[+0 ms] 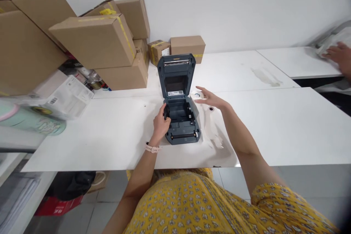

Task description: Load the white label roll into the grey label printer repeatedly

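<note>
A dark grey label printer (182, 131) stands on the white table in front of me with its lid (176, 75) tipped up and back. My left hand (161, 122) grips the printer's left side, its fingers curled over the inner edge by the black roll holder. Behind the printer's right side, my right hand (212, 98) has its fingers spread beside a small white roll (197, 95). Whether those fingers touch the roll is not clear. A second white roll with a dark core (211, 109) lies nearer me, with a loose white strip (213, 131) trailing from it.
Cardboard boxes (90, 42) are stacked at the left, and smaller boxes (188, 45) stand against the wall. A mint green bottle (41, 122) lies at the left edge. At the far right, another person's hand (340, 55) rests by a plastic-wrapped item.
</note>
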Action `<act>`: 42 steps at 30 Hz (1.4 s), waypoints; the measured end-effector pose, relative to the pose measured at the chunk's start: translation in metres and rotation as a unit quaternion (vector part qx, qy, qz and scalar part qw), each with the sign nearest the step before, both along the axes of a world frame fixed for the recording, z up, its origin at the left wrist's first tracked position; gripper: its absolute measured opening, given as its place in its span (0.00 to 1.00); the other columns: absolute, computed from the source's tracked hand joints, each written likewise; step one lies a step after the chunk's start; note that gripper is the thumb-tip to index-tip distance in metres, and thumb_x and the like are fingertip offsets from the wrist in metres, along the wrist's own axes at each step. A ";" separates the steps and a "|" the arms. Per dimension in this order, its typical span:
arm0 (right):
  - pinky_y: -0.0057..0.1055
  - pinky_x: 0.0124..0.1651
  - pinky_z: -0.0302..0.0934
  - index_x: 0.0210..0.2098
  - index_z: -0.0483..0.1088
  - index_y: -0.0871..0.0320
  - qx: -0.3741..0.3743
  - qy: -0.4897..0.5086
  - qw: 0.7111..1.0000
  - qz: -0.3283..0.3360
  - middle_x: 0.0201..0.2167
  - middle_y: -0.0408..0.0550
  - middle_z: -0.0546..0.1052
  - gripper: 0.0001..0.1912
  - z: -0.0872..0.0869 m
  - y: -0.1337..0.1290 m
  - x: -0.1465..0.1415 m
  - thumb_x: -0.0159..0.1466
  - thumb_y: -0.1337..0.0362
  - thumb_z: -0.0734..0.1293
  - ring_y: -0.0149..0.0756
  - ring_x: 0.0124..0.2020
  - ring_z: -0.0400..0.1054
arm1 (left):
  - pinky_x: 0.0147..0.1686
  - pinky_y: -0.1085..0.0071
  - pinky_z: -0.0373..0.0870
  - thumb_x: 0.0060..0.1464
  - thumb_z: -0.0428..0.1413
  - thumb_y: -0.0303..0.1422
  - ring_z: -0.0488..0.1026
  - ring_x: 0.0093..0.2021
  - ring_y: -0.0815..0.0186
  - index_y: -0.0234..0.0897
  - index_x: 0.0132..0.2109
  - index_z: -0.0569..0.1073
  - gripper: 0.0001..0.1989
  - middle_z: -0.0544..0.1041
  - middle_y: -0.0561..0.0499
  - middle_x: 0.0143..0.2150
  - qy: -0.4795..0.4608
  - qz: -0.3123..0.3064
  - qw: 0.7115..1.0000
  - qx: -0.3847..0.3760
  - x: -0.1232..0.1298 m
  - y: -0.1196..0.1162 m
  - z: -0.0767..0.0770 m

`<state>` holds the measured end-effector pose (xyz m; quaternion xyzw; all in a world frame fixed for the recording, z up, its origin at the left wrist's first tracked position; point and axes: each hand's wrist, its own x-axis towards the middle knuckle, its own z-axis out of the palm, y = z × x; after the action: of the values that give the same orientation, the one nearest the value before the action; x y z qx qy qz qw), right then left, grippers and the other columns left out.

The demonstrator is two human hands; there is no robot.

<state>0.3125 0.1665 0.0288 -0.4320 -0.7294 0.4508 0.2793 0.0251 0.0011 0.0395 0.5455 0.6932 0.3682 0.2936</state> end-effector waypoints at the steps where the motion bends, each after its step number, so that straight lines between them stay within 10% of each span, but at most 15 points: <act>1: 0.56 0.72 0.58 0.73 0.59 0.48 -0.012 0.024 1.000 -0.014 0.71 0.57 0.69 0.47 -0.002 -0.005 0.010 0.60 0.44 0.75 0.56 0.71 0.63 | 0.61 0.54 0.71 0.55 0.51 0.24 0.77 0.59 0.51 0.40 0.74 0.62 0.39 0.82 0.44 0.56 -0.001 0.000 1.000 0.000 0.000 0.000 0.000; 7: 0.51 0.64 0.66 0.63 0.72 0.49 -0.077 0.129 0.985 -0.090 0.62 0.56 0.78 0.36 -0.029 -0.050 0.059 0.58 0.47 0.76 0.51 0.62 0.72 | 0.52 0.58 0.74 0.55 0.51 0.25 0.80 0.49 0.54 0.42 0.73 0.65 0.38 0.83 0.46 0.47 0.019 0.000 1.000 -0.005 0.000 0.001 0.001; 13: 0.38 0.43 0.72 0.53 0.76 0.55 -0.107 0.119 0.986 -0.045 0.51 0.53 0.83 0.30 -0.044 -0.079 0.038 0.56 0.47 0.78 0.41 0.41 0.77 | 0.49 0.61 0.73 0.54 0.51 0.24 0.80 0.44 0.56 0.41 0.73 0.66 0.38 0.83 0.47 0.45 0.032 0.000 0.999 -0.001 0.000 0.001 -0.001; 20: 0.45 0.45 0.73 0.61 0.70 0.50 -0.051 0.198 0.977 0.059 0.40 0.53 0.84 0.37 0.031 -0.097 0.013 0.61 0.34 0.69 0.46 0.38 0.78 | 0.49 0.61 0.75 0.54 0.51 0.24 0.80 0.43 0.57 0.43 0.73 0.65 0.38 0.83 0.47 0.49 0.022 -0.004 1.000 -0.012 0.002 0.000 0.001; 25: 0.44 0.55 0.68 0.68 0.67 0.53 0.119 -0.094 0.961 0.232 0.60 0.55 0.79 0.30 0.072 -0.094 -0.058 0.71 0.47 0.66 0.47 0.50 0.77 | 0.58 0.57 0.73 0.54 0.51 0.23 0.79 0.55 0.53 0.42 0.73 0.65 0.38 0.81 0.46 0.60 0.035 -0.004 0.999 -0.002 0.001 0.001 0.000; 33: 0.50 0.59 0.59 0.64 0.72 0.61 0.283 -0.410 0.834 0.237 0.44 0.63 0.85 0.25 0.033 -0.077 -0.115 0.70 0.60 0.66 0.58 0.51 0.77 | 0.55 0.62 0.74 0.56 0.51 0.25 0.80 0.54 0.54 0.43 0.73 0.66 0.37 0.82 0.46 0.57 0.032 -0.004 0.999 -0.015 0.002 -0.002 0.004; 42: 0.52 0.64 0.66 0.60 0.76 0.55 0.266 -0.184 0.921 0.219 0.60 0.55 0.80 0.21 0.021 -0.116 -0.085 0.76 0.60 0.58 0.49 0.60 0.75 | 0.54 0.60 0.74 0.54 0.52 0.26 0.80 0.48 0.54 0.44 0.72 0.67 0.37 0.84 0.48 0.50 0.017 -0.003 1.000 -0.002 0.000 -0.002 0.001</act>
<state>0.2274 0.0506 0.0494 -0.2469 -0.9374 0.2025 0.1387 0.0255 -0.0011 0.0409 0.5532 0.6969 0.3571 0.2841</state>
